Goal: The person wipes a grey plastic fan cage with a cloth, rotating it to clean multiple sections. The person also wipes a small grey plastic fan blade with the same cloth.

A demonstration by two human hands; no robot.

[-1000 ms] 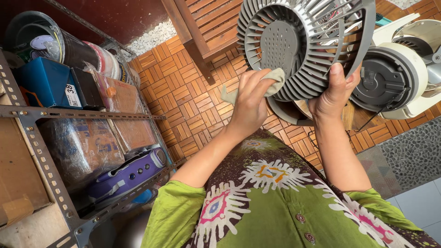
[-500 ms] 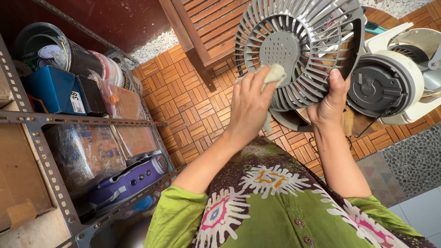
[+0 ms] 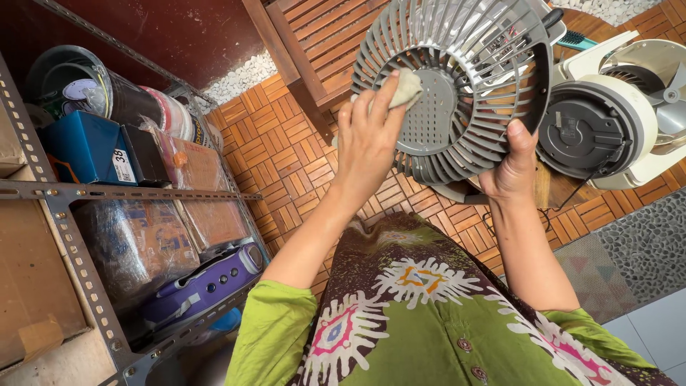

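Note:
A round grey fan grille (image 3: 457,86) with slanted slats is held up in front of me. My right hand (image 3: 511,171) grips its lower right rim, thumb over the slats. My left hand (image 3: 368,136) presses a small pale cloth (image 3: 407,89) against the grille's left side, near the flat perforated centre. Just right of the grille stands the white fan body (image 3: 607,121) with its dark round motor housing.
A metal shelf rack (image 3: 78,214) on the left carries a blue box, wrapped packages, a purple case and a bucket. A wooden slatted piece of furniture (image 3: 314,43) stands ahead on the wood-tile floor. White pebbles lie behind it, and a grey mat at right.
My left hand and the cloth have slid up the grille, from its lower left edge toward the centre. The grille has tilted and come closer to me.

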